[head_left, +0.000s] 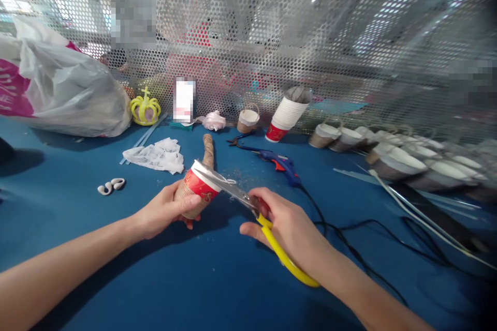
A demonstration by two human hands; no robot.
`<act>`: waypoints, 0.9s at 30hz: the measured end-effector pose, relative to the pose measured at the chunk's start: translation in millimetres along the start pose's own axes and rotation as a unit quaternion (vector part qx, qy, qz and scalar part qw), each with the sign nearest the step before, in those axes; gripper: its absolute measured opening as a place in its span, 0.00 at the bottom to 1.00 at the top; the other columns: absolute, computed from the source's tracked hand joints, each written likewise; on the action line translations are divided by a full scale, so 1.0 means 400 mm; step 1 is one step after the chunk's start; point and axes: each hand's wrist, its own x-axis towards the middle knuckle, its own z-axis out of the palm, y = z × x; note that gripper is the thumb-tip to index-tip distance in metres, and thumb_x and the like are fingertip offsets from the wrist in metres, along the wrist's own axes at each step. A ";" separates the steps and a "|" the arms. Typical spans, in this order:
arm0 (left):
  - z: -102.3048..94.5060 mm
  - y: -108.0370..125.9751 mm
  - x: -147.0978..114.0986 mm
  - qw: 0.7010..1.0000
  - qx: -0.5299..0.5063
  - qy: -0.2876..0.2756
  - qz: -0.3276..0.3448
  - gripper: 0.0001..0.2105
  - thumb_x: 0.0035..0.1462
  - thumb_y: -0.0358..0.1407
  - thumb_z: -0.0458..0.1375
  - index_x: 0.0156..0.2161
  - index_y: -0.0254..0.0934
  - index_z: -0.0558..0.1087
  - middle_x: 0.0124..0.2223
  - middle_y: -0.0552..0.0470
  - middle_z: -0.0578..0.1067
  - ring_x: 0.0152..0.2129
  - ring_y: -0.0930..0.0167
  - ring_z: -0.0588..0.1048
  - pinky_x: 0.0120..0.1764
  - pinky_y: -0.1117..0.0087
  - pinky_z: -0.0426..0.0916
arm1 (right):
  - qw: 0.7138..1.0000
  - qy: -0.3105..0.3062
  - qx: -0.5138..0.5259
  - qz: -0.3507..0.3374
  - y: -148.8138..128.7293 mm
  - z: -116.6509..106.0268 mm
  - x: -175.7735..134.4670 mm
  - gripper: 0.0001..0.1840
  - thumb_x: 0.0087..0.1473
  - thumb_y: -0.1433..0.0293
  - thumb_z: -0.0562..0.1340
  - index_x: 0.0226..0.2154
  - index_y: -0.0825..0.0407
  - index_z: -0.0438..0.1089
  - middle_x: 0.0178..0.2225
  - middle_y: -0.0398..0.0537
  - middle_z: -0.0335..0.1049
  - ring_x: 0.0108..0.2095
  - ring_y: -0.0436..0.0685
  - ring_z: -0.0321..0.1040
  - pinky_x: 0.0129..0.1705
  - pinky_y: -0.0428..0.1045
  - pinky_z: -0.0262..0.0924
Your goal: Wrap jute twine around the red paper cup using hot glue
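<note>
Wrapped around the side of a red paper cup (202,187), my left hand (174,204) holds it tilted above the blue table. Brown twine or paper covers the cup's lower part, and its white rim faces up. My right hand (279,222) grips a pair of scissors (289,264) by yellow handles. The metal blades reach left to the cup's rim, where a thin white strip or loop shows beside them. Whether the blades are cutting into the rim, I cannot tell. Just behind the cup stands or lies a twine-wound brown roll (208,147).
A blue glue gun (281,163) with a black cord and pliers (238,139) lie behind my right hand. Stacked paper cups (287,111) lean farther back. Several small wrapped buckets (399,160) line the right. A plastic bag (70,88), crumpled white sheet (155,155) and yellow crown (145,108) are left.
</note>
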 end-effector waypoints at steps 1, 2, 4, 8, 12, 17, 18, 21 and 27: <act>-0.001 0.000 0.002 1.000 0.001 0.003 0.002 0.27 0.45 0.51 0.62 0.43 0.31 0.65 0.32 0.49 0.69 0.26 0.71 0.70 0.25 0.73 0.66 | 1.000 0.001 -0.002 0.000 -0.001 -0.001 0.000 0.20 0.46 0.52 0.61 0.36 0.49 0.63 0.23 0.39 0.62 0.21 0.50 0.60 0.24 0.45 0.58; -0.002 0.000 0.003 1.000 0.003 0.005 0.002 0.27 0.45 0.51 0.62 0.43 0.31 0.65 0.33 0.49 0.69 0.26 0.71 0.70 0.25 0.73 0.66 | 1.000 0.003 -0.003 0.000 -0.002 -0.003 -0.001 0.19 0.47 0.52 0.61 0.35 0.49 0.63 0.22 0.39 0.62 0.21 0.50 0.59 0.24 0.45 0.57; -0.006 0.003 0.004 1.000 0.006 0.011 0.001 0.28 0.44 0.51 0.63 0.43 0.31 0.65 0.34 0.48 0.69 0.26 0.71 0.70 0.26 0.73 0.67 | 1.000 0.008 -0.002 -0.003 -0.006 -0.008 -0.001 0.19 0.48 0.52 0.60 0.33 0.49 0.63 0.21 0.39 0.61 0.20 0.49 0.57 0.24 0.45 0.57; -0.019 0.008 0.005 1.000 -0.019 -0.015 0.003 0.30 0.41 0.52 0.64 0.43 0.31 0.67 0.35 0.46 0.71 0.29 0.69 0.71 0.30 0.69 0.69 | 1.000 0.011 0.003 -0.007 -0.017 -0.020 -0.002 0.18 0.49 0.51 0.58 0.31 0.49 0.63 0.19 0.38 0.60 0.18 0.49 0.56 0.23 0.45 0.56; -0.030 0.007 0.006 0.996 -0.062 -0.065 -0.019 0.31 0.39 0.54 0.64 0.43 0.30 0.69 0.39 0.41 0.72 0.30 0.66 0.73 0.31 0.68 0.70 | 1.000 0.009 0.014 -0.013 -0.019 -0.021 -0.004 0.17 0.49 0.52 0.58 0.31 0.49 0.63 0.19 0.38 0.61 0.18 0.49 0.56 0.22 0.45 0.56; -0.021 0.005 0.003 0.998 -0.041 -0.052 -0.013 0.25 0.43 0.50 0.63 0.39 0.29 0.69 0.32 0.46 0.71 0.24 0.72 0.71 0.23 0.75 0.66 | 1.000 -0.005 0.023 -0.013 -0.009 -0.007 -0.003 0.21 0.45 0.52 0.63 0.36 0.48 0.62 0.25 0.41 0.64 0.23 0.50 0.61 0.26 0.46 0.59; -0.019 0.005 0.001 0.999 -0.025 -0.046 -0.009 0.25 0.45 0.49 0.63 0.39 0.29 0.68 0.32 0.47 0.70 0.24 0.72 0.70 0.22 0.75 0.65 | 1.000 -0.007 0.027 -0.014 -0.008 -0.004 -0.002 0.22 0.44 0.52 0.63 0.37 0.49 0.62 0.27 0.42 0.65 0.25 0.51 0.62 0.28 0.46 0.60; -0.011 0.002 -0.002 0.999 0.011 -0.041 -0.006 0.23 0.47 0.48 0.62 0.40 0.30 0.67 0.31 0.48 0.69 0.25 0.72 0.70 0.23 0.75 0.65 | 0.999 -0.011 0.032 -0.016 -0.009 0.002 0.001 0.25 0.41 0.52 0.65 0.37 0.49 0.61 0.29 0.43 0.65 0.28 0.52 0.64 0.31 0.47 0.61; -0.008 -0.007 0.000 0.999 0.039 -0.022 -0.002 0.23 0.47 0.48 0.62 0.41 0.31 0.65 0.31 0.50 0.68 0.25 0.73 0.69 0.24 0.74 0.65 | 1.000 -0.012 0.017 -0.006 -0.011 -0.002 -0.002 0.20 0.45 0.53 0.62 0.35 0.49 0.63 0.24 0.40 0.62 0.23 0.50 0.60 0.26 0.46 0.58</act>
